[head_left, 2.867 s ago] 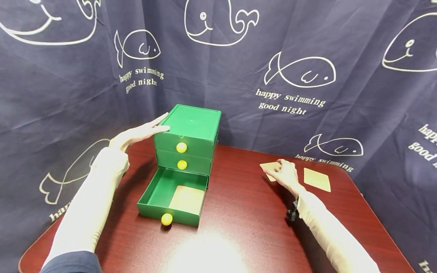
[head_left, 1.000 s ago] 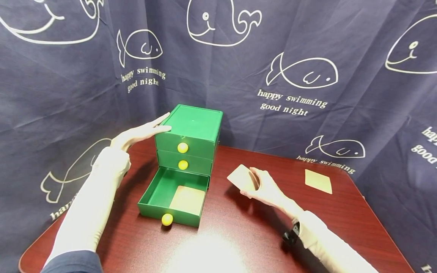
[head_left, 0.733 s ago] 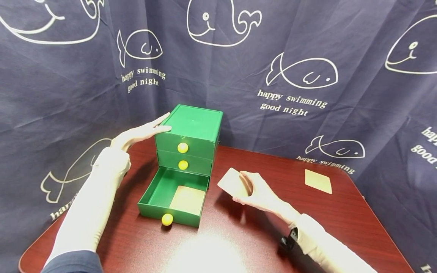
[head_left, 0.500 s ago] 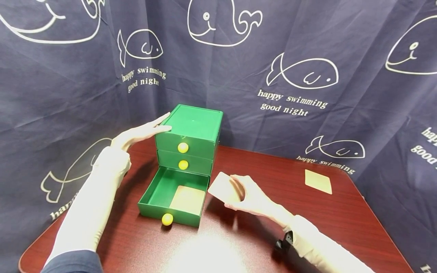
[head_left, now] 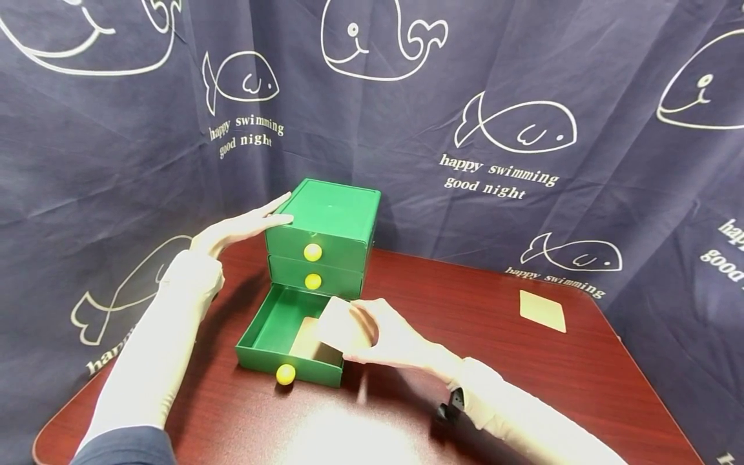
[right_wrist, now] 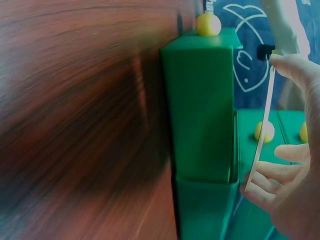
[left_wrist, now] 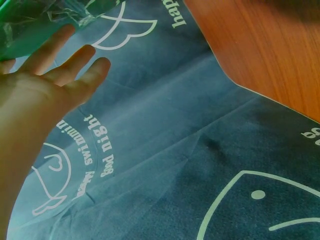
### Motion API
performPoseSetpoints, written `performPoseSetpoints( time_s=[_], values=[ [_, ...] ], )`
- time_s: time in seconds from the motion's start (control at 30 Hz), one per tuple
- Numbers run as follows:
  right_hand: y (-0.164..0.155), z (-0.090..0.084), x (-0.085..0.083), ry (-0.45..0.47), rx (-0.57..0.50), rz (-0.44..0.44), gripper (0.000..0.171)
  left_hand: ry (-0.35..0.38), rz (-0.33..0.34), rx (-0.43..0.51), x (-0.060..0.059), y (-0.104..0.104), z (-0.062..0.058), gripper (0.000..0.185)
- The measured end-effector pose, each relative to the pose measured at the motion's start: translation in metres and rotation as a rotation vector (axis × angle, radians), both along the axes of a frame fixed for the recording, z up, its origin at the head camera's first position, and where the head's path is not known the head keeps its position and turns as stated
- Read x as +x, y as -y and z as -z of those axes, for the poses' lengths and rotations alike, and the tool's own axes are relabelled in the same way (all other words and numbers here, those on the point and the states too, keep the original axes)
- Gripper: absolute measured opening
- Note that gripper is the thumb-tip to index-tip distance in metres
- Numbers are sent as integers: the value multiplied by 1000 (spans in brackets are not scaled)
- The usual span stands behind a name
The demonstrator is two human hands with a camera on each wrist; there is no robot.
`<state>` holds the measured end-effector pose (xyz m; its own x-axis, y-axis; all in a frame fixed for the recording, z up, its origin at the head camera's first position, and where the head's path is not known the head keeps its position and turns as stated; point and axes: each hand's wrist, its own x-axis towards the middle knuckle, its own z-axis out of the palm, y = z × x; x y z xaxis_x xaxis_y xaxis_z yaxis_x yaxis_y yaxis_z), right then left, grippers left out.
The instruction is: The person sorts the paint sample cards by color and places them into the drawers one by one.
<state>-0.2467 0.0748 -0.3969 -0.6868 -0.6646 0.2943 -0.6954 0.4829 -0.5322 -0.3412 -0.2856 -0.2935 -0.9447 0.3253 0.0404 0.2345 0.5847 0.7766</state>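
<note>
A pale card (head_left: 343,325) is pinched at its edges by the right hand (head_left: 391,340) and held tilted above the open bottom drawer (head_left: 273,323), where what appears to be a second card (head_left: 307,339) lies. Farther back, the drawer unit (head_left: 325,223) is touched on its upper left side by the left hand (head_left: 235,227), fingers straight. A third card (head_left: 542,310) lies flat near the table's (head_left: 465,303) far right edge.

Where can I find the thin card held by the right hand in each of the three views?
Head: the card is at centre, held by the right hand above the open bottom drawer.
Left wrist: not in it.
Right wrist: the card is seen edge-on, as a thin pale line at right.
Shared landmark: the yellow knob of the open drawer, at top in the right wrist view.
</note>
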Motion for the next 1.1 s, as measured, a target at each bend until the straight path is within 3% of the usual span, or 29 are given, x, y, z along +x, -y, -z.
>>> performPoseSetpoints(
  time_s=[0.23,0.47,0.73,0.93,1.1],
  values=[
    [26,-3,-4,-46,52,-21,85,10,3,21,0,-1,1,77],
    [43,6,-15,-119,85,-86,77,6,-13,6,1,-2,3,76],
    [46,9,-12,-132,91,-64,81,5,-5,11,-1,-3,2,75],
    [20,7,-14,-207,-81,-30,57,1,-2,1,-1,-4,2,75],
    [-36,15,-40,-273,-264,164,30,9,-8,10,1,-2,3,77]
  ],
)
